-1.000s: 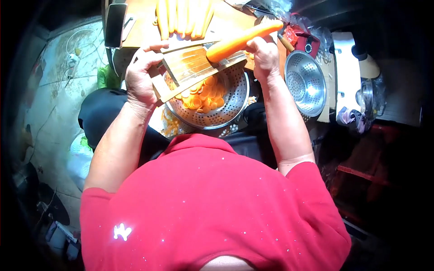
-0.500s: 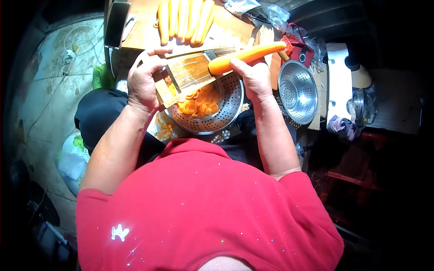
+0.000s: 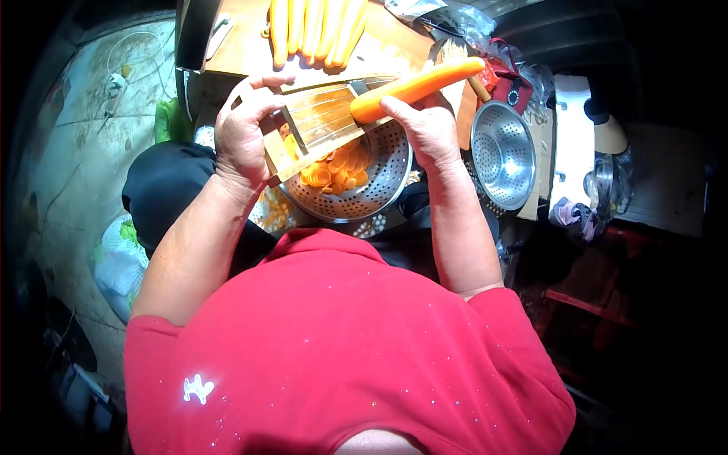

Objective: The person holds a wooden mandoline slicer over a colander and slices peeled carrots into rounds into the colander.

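My left hand (image 3: 246, 129) grips the near left end of a wooden mandoline slicer (image 3: 317, 120), which lies tilted over a metal colander (image 3: 390, 171). In my right hand (image 3: 428, 133) is a long peeled carrot (image 3: 421, 85), its thick end resting on the slicer's board. The thumb presses along the carrot's side, while the other fingers are mostly hidden beneath it. Below the slicer, round carrot slices (image 3: 334, 173) lie heaped in the colander, which sits at my lap.
Several peeled carrots (image 3: 315, 30) lie side by side on a wooden table (image 3: 246, 45) ahead. A second metal colander (image 3: 504, 155) stands at the right, near a red bag (image 3: 516, 91). A dark flat device (image 3: 196, 34) is at the table's left edge. Plastic bags (image 3: 121, 262) sit on the floor.
The view has shifted slightly. The carrot in my right hand stays at about the same place on the slicer, and my left hand keeps its grip.
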A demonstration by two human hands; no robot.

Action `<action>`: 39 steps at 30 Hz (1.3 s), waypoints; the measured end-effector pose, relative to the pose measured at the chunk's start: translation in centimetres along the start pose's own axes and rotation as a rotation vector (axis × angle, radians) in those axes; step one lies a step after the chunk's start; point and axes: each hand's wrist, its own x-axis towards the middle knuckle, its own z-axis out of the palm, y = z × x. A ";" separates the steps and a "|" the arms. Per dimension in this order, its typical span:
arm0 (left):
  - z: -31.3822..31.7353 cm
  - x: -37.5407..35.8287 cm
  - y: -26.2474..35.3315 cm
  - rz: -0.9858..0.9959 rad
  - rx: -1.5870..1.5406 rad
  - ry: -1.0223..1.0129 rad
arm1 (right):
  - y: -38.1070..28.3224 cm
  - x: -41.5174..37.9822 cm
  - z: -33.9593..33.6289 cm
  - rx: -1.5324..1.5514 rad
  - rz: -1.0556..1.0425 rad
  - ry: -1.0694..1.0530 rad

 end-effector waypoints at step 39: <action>0.4 -0.7 0.2 -0.011 0.039 0.040 | 0.1 -1.4 1.8 -0.513 -0.248 0.063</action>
